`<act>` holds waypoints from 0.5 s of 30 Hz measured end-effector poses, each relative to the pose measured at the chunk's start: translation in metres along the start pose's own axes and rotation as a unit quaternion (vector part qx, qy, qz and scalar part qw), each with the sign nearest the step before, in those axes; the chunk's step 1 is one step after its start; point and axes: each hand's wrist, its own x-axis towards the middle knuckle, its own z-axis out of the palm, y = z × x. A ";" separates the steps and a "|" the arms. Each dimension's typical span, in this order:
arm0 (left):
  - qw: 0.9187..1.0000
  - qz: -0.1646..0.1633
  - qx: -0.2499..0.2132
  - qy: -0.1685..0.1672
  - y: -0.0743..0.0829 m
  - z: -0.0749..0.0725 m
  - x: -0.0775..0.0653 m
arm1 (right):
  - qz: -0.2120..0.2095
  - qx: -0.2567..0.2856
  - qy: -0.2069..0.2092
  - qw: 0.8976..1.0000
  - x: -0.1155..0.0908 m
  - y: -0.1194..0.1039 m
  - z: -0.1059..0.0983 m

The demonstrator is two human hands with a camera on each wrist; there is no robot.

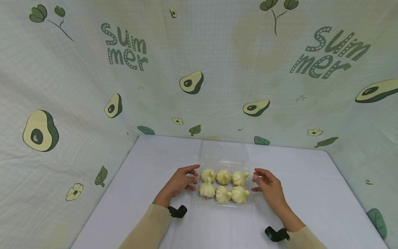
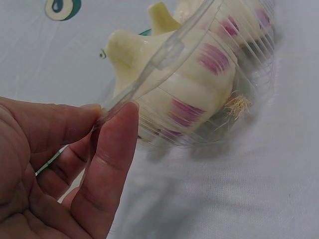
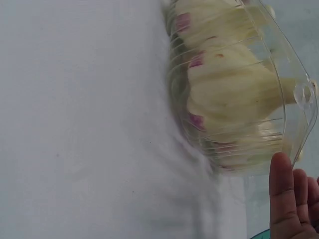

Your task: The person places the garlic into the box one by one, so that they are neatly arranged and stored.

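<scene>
Between my hands is a clear plastic clamshell box [image 1: 236,205], its lid [image 1: 222,151] folded back on the far side. Several garlic bulbs [image 1: 223,177] with pale skins sit inside in two rows. My left hand [image 1: 179,181] is at the box's left side; in the left wrist view its thumb and forefinger pinch the rim [image 2: 158,59]. At the opposite side is my right hand [image 1: 269,188], fingertips right at the rim, its thumb out of the right wrist view. Purple streaks mark the garlic bulb [image 2: 174,84] nearest the left fingers, with dry roots at its base.
A white-covered table [image 1: 149,155] lies under the box. Printed cloth [image 1: 217,52] with avocados and lettering hangs behind and along both sides. A black wrist device [image 1: 178,211] is on the left wrist, and another black device [image 1: 276,234] is on the right.
</scene>
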 end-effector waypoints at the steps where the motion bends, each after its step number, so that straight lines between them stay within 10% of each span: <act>1: 1.000 0.000 0.000 0.000 0.000 0.000 0.000 | 0.015 0.002 -0.001 1.000 0.003 -0.001 -0.001; 15: 1.000 0.005 0.008 0.000 -0.001 0.000 0.001 | 0.126 0.056 -0.049 0.989 0.047 0.003 -0.004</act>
